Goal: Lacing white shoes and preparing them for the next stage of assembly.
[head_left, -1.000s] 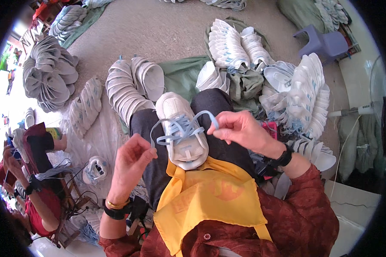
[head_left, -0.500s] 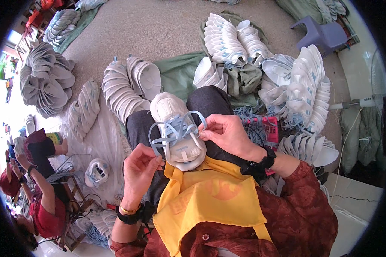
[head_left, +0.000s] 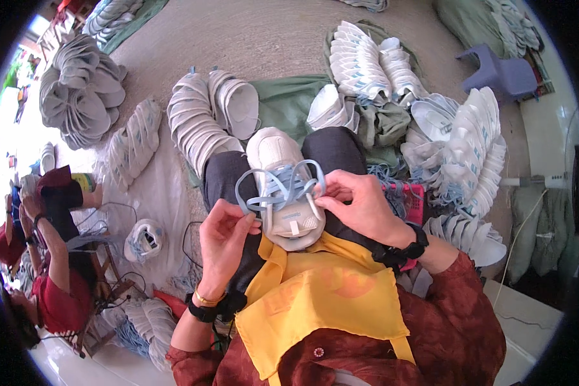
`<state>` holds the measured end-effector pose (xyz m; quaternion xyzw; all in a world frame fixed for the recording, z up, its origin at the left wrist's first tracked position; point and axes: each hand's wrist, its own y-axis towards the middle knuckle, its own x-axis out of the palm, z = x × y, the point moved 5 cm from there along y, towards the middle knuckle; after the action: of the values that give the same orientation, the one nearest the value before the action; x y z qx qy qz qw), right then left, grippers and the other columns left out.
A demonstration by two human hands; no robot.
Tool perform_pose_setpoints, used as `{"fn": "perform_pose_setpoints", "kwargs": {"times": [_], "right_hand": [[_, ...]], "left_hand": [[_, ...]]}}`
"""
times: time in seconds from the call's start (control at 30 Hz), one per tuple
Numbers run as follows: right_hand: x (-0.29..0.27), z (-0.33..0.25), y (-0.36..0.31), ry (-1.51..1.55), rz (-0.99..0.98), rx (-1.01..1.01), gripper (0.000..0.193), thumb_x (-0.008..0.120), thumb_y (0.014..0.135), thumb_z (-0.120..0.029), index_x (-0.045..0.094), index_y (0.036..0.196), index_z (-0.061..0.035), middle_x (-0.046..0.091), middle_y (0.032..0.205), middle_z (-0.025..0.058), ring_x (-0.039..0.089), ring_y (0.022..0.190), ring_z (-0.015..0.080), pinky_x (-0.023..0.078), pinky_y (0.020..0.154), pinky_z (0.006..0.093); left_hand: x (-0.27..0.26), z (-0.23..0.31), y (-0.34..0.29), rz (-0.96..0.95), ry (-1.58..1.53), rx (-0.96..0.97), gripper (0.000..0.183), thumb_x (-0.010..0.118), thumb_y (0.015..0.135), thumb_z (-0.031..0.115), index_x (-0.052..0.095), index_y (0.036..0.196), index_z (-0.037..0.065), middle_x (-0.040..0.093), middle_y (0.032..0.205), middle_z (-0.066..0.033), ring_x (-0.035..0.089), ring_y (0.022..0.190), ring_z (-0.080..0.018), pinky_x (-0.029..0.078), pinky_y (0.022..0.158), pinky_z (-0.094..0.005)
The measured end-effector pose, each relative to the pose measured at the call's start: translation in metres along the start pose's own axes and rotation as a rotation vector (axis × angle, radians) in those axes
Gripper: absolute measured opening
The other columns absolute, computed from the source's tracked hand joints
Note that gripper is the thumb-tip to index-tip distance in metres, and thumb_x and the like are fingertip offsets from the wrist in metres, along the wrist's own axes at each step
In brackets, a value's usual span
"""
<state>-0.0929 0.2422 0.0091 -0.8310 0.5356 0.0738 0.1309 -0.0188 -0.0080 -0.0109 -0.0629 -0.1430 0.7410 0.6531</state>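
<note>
A white sneaker (head_left: 273, 148) rests between my thighs, toe pointing away from me. Its light blue shoelace (head_left: 283, 183) is threaded across the front, and a loose loop arches out on each side. My left hand (head_left: 225, 238) pinches one side of the lace near the shoe's left edge. On the other side, my right hand (head_left: 356, 201) is closed in a pinch on the lace beside the shoe opening. The fingertips partly cover the lace ends. A yellow apron (head_left: 321, 302) lies over my lap just behind the heel.
Nested shoe uppers (head_left: 196, 122) stand ahead on green cloth (head_left: 289, 103); more stacks (head_left: 473, 154) stand at the right. A pink basket (head_left: 415, 206) with blue laces is by my right knee. One laced shoe (head_left: 144, 241) and a seated co-worker (head_left: 61, 283) are at left.
The whole view has shifted, so the scene sits farther right. Both hands keep their pinch on the lace, and the loops over the shoe stand a little more evenly out to each side.
</note>
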Motion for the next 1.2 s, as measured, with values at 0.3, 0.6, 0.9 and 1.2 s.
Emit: {"fn": "perform_pose_setpoints", "kwargs": {"times": [0.3, 0.6, 0.9, 1.2], "right_hand": [[0.004, 0.013, -0.003, 0.004, 0.019, -0.006, 0.010, 0.073, 0.093, 0.003, 0.071, 0.102, 0.0040, 0.076, 0.091, 0.0078, 0.071, 0.081, 0.0069, 0.059, 0.070, 0.0247], [0.004, 0.014, -0.006, 0.084, 0.013, 0.071, 0.011, 0.068, 0.096, 0.005, 0.070, 0.107, 0.0038, 0.077, 0.098, 0.0077, 0.073, 0.093, 0.0097, 0.060, 0.082, 0.0254], [0.003, 0.014, -0.006, 0.064, -0.001, 0.090, 0.011, 0.066, 0.098, 0.005, 0.069, 0.107, 0.0040, 0.076, 0.100, 0.0087, 0.073, 0.095, 0.0115, 0.060, 0.086, 0.0265], [0.007, 0.015, -0.004, 0.084, 0.001, 0.081, 0.012, 0.068, 0.097, 0.005, 0.069, 0.108, 0.0029, 0.076, 0.101, 0.0087, 0.074, 0.094, 0.0115, 0.060, 0.085, 0.0261]], "left_hand": [[0.002, -0.018, 0.004, -0.035, -0.032, 0.011, 0.013, 0.065, 0.097, -0.009, 0.057, 0.094, 0.000, 0.069, 0.094, -0.0065, 0.072, 0.087, -0.0135, 0.062, 0.080, -0.0276], [0.004, -0.011, 0.002, -0.022, 0.171, 0.095, 0.015, 0.064, 0.095, -0.011, 0.054, 0.092, -0.001, 0.067, 0.087, -0.0031, 0.071, 0.084, -0.0104, 0.062, 0.077, -0.0260], [0.008, -0.010, 0.002, 0.039, 0.135, 0.128, 0.015, 0.063, 0.094, -0.012, 0.053, 0.091, -0.001, 0.067, 0.084, -0.0023, 0.071, 0.082, -0.0093, 0.061, 0.076, -0.0257], [0.017, 0.013, 0.002, 0.051, 0.452, 0.405, 0.015, 0.067, 0.084, -0.012, 0.057, 0.088, -0.001, 0.060, 0.074, -0.0081, 0.066, 0.064, -0.0141, 0.051, 0.059, -0.0276]]}}
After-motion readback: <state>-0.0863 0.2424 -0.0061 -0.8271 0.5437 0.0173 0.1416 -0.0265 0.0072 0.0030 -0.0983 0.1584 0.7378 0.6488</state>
